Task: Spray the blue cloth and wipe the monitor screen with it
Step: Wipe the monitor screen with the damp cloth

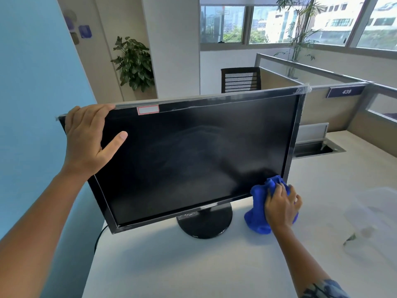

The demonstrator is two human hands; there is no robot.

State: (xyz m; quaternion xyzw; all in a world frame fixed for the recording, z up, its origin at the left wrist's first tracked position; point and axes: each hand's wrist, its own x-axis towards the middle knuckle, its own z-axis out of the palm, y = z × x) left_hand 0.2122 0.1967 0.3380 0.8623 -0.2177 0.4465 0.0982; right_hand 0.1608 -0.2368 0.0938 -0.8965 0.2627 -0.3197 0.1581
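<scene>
From the head camera, a black monitor [193,155] stands on a round black base [205,222] on a white desk [182,265], its dark screen [189,160] tilted and turned a little toward the left. The left hand [88,138] grips the monitor's upper left corner: the fingers [101,108] curl over the top edge and the thumb lies flat on the glass. The right hand [281,205] is at the screen's lower right corner, its fingers closed around a bunched blue cloth [257,211]. The top of the cloth presses against the corner of the screen and the bezel, while its lower end hangs down to just above the desk, beside the base. Faint hazy smears show across the middle of the screen. A white label with a red border [148,109] sits on the top bezel near the left hand. A dark cable [100,235] drops off the desk's left edge below the monitor. Behind stand cubicle partitions with a purple plate reading 439 [345,91], a mesh-backed chair [240,79], a leafy potted plant [133,63] and windows [279,22].
</scene>
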